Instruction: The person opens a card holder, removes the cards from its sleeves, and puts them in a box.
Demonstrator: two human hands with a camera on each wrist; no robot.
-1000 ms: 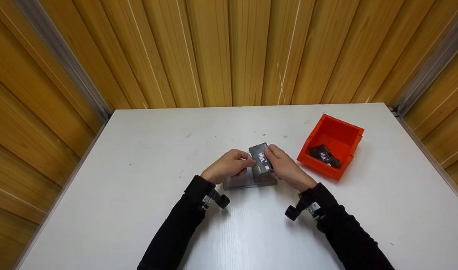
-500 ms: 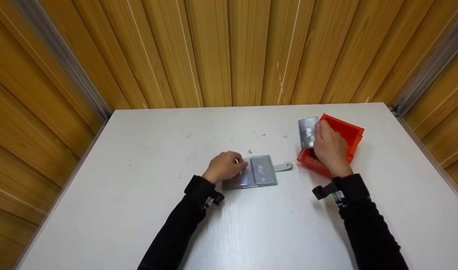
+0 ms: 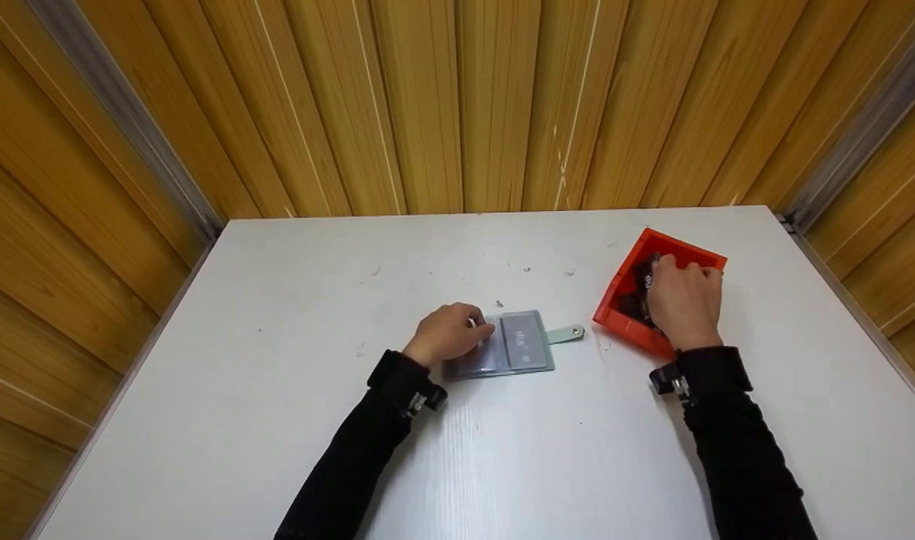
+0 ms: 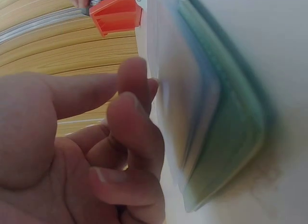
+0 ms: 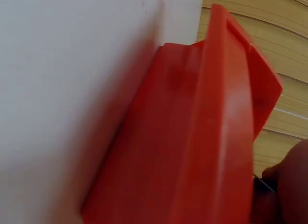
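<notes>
Your counter (image 3: 487, 457) is white, faintly streaked with grain and flecked with small grey and brown marks. The wall (image 3: 495, 105) is yellow-brown and wood-patterned — ribbed, with darker grain and a few pale streaks — beside grey corner posts (image 3: 127, 112). Your bin (image 3: 630, 328) is plain orange-red, deeper red in the right wrist view; a card inside it (image 3: 643, 277) is near-black with white lettering. Your card holder (image 3: 502, 352) is pale grey-green with clear pockets, a fuller green in the left wrist view; its strap (image 3: 562, 335) is pale mint with a silvery snap (image 3: 576, 331). The pocketed card (image 3: 526, 343) shows grey, lettered "Vip" in white. Your sleeves (image 3: 349, 457) are black.
</notes>
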